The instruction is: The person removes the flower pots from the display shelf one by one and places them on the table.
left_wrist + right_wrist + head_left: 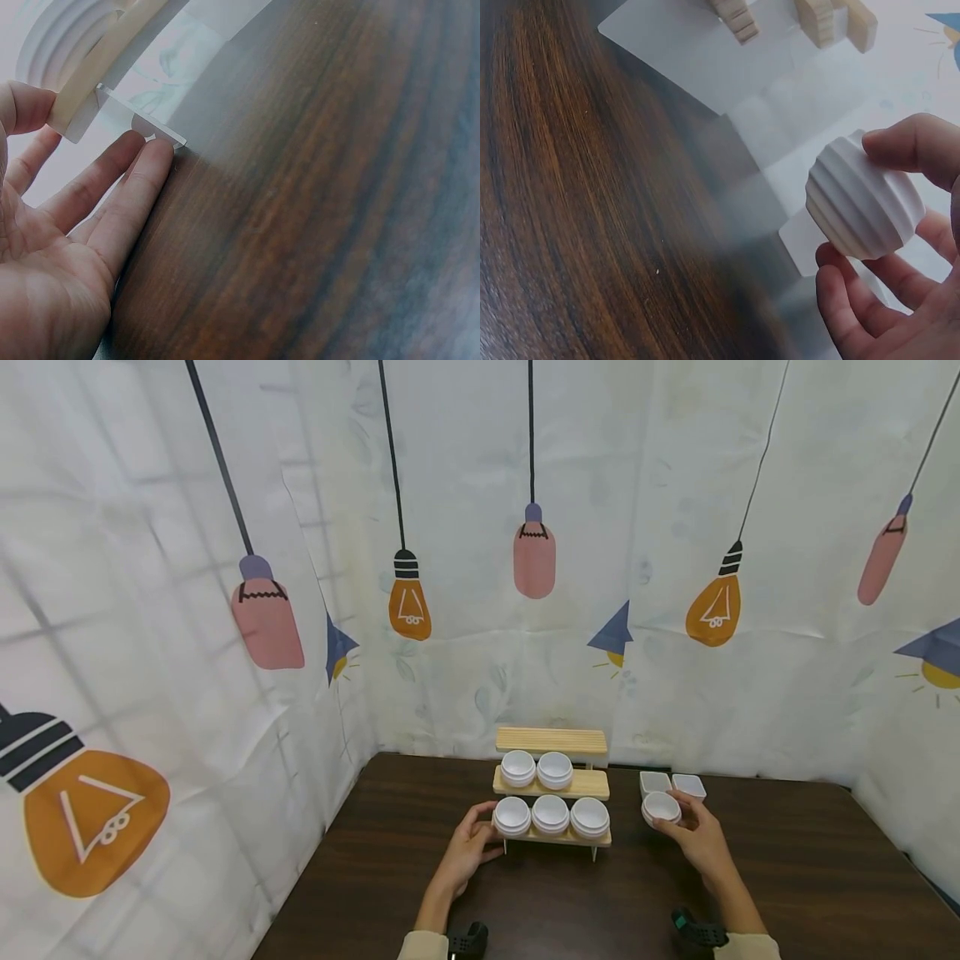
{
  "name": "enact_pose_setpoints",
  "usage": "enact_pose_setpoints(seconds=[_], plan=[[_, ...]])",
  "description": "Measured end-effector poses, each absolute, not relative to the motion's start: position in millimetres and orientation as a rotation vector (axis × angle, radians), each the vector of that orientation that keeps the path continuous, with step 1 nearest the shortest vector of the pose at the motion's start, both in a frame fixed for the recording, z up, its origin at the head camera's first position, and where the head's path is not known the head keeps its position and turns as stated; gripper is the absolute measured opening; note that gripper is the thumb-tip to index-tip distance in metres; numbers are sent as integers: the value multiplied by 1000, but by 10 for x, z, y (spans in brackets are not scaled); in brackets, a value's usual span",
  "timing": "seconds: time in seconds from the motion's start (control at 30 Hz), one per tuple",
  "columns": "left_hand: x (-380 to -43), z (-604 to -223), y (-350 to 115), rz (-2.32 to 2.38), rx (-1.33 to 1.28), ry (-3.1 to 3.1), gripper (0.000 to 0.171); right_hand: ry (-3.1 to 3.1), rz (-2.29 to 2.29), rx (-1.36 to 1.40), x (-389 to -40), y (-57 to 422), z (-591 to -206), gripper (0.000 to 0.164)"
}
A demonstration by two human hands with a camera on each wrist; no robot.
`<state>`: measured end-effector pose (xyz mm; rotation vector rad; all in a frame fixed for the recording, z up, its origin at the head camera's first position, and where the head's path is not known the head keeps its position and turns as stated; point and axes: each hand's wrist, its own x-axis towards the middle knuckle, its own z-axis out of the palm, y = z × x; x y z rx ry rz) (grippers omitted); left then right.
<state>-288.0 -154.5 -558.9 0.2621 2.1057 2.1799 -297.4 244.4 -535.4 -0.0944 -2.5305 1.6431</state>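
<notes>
A tiered stand with wooden shelves (553,741) and clear side supports stands on the table. Two round white bowls, one of them a ribbed bowl (517,768), sit on its middle shelf, and three more, including a white bowl (551,814), line the lowest one. My left hand (467,852) grips the left end of the lowest shelf. In the left wrist view its thumb and a finger pinch the board (75,112), while other fingertips lie by the clear leg (142,116). Between thumb and fingers, my right hand (697,839) holds another round ribbed bowl (862,199), right of the stand.
Just behind the held bowl are two square white dishes, a left one (655,782) and a right one (688,787), partly covered by the right hand. The dark wooden table (577,910) ends at a printed curtain (465,693) behind the stand.
</notes>
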Motion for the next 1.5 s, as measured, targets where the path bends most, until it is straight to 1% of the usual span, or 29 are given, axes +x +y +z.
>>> enact_pose_setpoints(seconds=[0.37, 0.7, 1.3, 1.5], plan=[[-2871, -5588, -1526, 2169, 235, 2123, 40, -2592, 1626, -135, -2971, 2478, -5380, 67], [-2879, -5582, -1541, 2171, 241, 2114, 41, -2567, 1645, -102, -2987, 2483, -5443, 61], [-2860, -5565, -1526, 2181, 244, 2110, 41, -2599, 1625, -121, -3009, 2513, -5486, 63], [-2858, -5558, -1525, 2179, 231, 2108, 42, -2615, 1630, -111, -3008, 2512, -5491, 62]])
